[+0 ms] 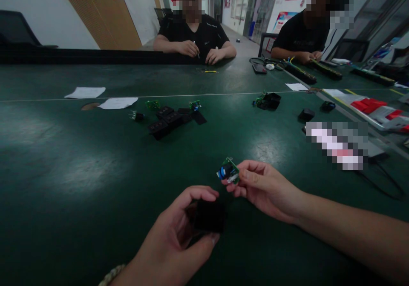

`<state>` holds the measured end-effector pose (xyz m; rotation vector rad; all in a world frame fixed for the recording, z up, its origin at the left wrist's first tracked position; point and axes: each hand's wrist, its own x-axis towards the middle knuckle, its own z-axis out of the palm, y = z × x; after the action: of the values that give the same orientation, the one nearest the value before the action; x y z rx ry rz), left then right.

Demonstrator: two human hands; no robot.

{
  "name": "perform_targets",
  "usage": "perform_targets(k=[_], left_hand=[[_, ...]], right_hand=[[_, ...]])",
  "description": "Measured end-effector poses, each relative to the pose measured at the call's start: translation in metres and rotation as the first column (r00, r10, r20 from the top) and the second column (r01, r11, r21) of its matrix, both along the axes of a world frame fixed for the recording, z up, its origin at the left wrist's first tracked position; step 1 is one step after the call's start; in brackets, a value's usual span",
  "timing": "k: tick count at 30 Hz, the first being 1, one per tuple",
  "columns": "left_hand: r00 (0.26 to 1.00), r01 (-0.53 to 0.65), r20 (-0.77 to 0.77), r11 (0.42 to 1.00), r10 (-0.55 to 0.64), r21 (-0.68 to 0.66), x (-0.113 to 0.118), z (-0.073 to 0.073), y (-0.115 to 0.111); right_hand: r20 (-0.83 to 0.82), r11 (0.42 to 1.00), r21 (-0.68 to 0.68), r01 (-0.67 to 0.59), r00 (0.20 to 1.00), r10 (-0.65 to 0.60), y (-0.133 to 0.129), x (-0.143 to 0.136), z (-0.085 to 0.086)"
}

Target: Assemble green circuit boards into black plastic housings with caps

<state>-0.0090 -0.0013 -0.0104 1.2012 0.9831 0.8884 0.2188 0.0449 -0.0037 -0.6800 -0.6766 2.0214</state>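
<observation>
Between the thumb and fingers of my left hand is a black plastic case, boxy and dark, low over the near part of the table. My right hand pinches a small green circuit board by its right edge. Black and blue components and a whitish part stand out from the board's face. The board is above and slightly right of the case, apart from it. How deep the case is inside is too dark to make out.
On the green table lie a cluster of black cases with small boards, another board-and-case pile, and paper sheets. A blurred-out device with a cable sits right. Two people sit across, their hands over the far edge.
</observation>
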Motion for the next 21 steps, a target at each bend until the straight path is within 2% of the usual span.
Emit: perform_targets(k=[10,14,18,21], left_hand=[[1.0,0.019,0.004,1.0,-0.019,-0.005,-0.0007,-0.0011,-0.0004],[1.0,0.004,-0.015,1.0,-0.004,0.008,-0.0013,0.0001,-0.0005],[0.998,0.05,-0.039,0.999,-0.05,-0.014,-0.0015,0.0043,-0.0016],[0.995,0.069,-0.079,0.997,-0.066,0.031,-0.0017,0.0058,-0.0022]], right_hand=[[-0.055,0.997,-0.048,-0.058,0.997,0.055,0.0007,0.0022,-0.0002],[-0.028,0.999,0.043,-0.031,0.999,0.033,-0.0011,0.0011,-0.0011],[0.008,0.988,0.147,0.038,0.999,-0.04,-0.0024,-0.0001,-0.0025],[0.058,0.982,0.176,0.069,0.995,-0.08,-0.002,0.0008,-0.0046]])
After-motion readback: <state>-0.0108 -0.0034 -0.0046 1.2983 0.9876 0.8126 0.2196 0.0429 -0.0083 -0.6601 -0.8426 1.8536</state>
